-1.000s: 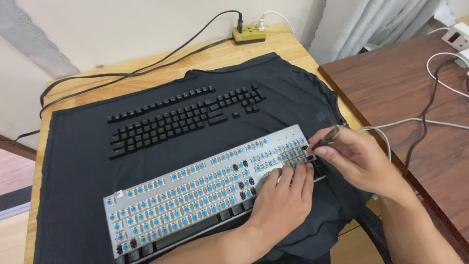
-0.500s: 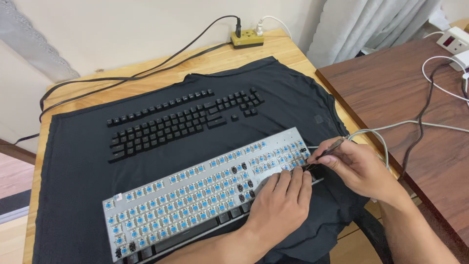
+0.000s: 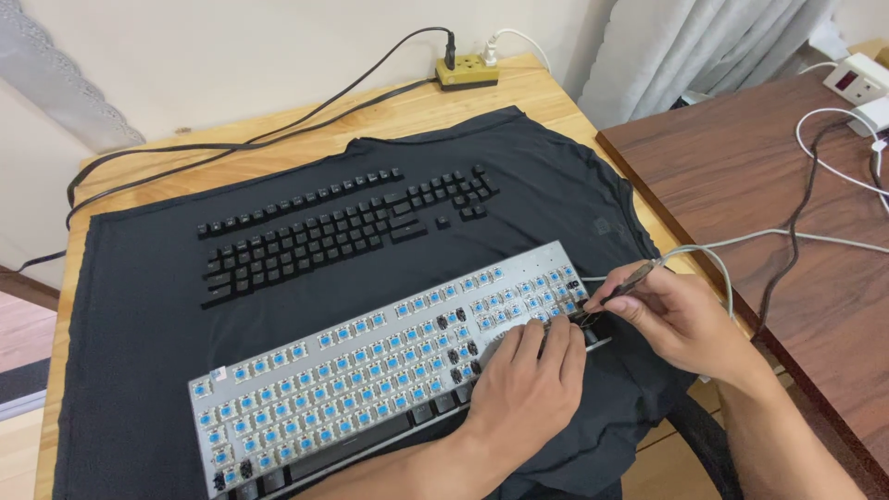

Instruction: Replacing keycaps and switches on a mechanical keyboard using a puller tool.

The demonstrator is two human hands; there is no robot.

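Bare-switch keyboard (image 3: pixel 370 370), silver plate studded with blue switches, lying slantwise across a dark cloth (image 3: pixel 139 306) spread over a light wooden desk (image 3: pixel 389 116). Left hand (image 3: pixel 523 389) palm-down on the right end of the board, fingers loosely curled and spread, fingertips (image 3: pixel 546 329) resting on the switches near the numeric block; nothing visibly gripped, just pressing flat. Right hand (image 3: pixel 681 315) just off the board's right edge, closed in a pen-like pinch around a slim dark tool (image 3: pixel 625 282) (a keycap or switch puller by the look of it, though too small to tell for sure), tip touching the far-right column of switches right beside the left fingertips. Removed black keycaps (image 3: pixel 343 231) laid out in rows on the cloth beyond the board, well apart from both hands, roughly in keyboard arrangement, with a few loose ones (image 3: pixel 468 211) to the right. Pale cable (image 3: pixel 741 243) running from near the right hand across onto a darker brown table (image 3: pixel 759 167) alongside. At the desk's far edge, a small yellowish power strip (image 3: pixel 466 72) with a black plug and a white plug seated in it, black cords (image 3: pixel 278 130) trailing left along the wood. Grey curtain (image 3: pixel 685 42) hanging behind the brown table.
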